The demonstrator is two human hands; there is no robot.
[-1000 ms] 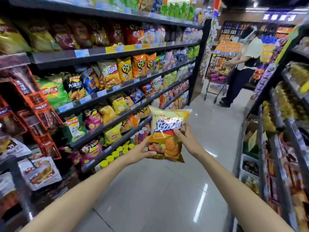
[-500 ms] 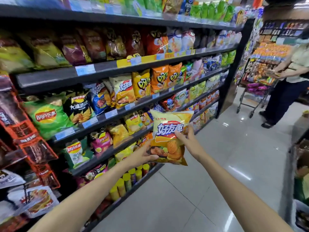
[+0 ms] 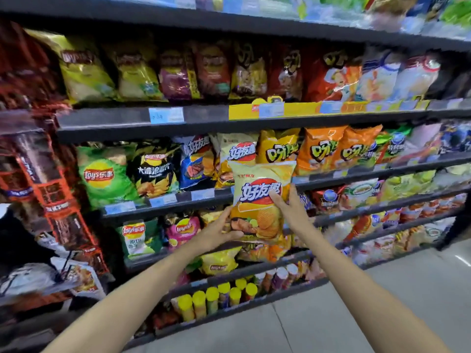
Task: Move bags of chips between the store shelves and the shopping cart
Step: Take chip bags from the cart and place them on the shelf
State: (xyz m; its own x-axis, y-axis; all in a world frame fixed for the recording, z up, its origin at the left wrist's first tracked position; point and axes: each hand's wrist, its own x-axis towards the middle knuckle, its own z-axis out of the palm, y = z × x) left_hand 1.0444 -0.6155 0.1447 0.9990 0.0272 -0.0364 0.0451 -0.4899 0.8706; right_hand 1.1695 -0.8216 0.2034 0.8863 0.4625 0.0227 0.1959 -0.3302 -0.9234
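I hold a yellow and orange bag of chips (image 3: 260, 197) upright in both hands, right in front of the store shelves (image 3: 204, 121). My left hand (image 3: 219, 231) grips its lower left corner, thumb across the front. My right hand (image 3: 290, 210) holds its right edge, fingers curled onto the bag's face. The bag hangs just before a matching yellow bag (image 3: 239, 151) on the middle shelf. No shopping cart is in view.
Dark shelves run across the whole view, packed with chip bags: a green bag (image 3: 104, 174), a black bag (image 3: 155, 171), orange bags (image 3: 339, 146). Canisters with yellow lids (image 3: 216, 296) stand on the bottom shelf. A red hanging rack (image 3: 58, 197) juts out left. Grey floor (image 3: 382, 301) lies at the lower right.
My view has turned left from the aisle to face the shelves. The bag has come close to the middle shelf. The person with a cart has left the view.
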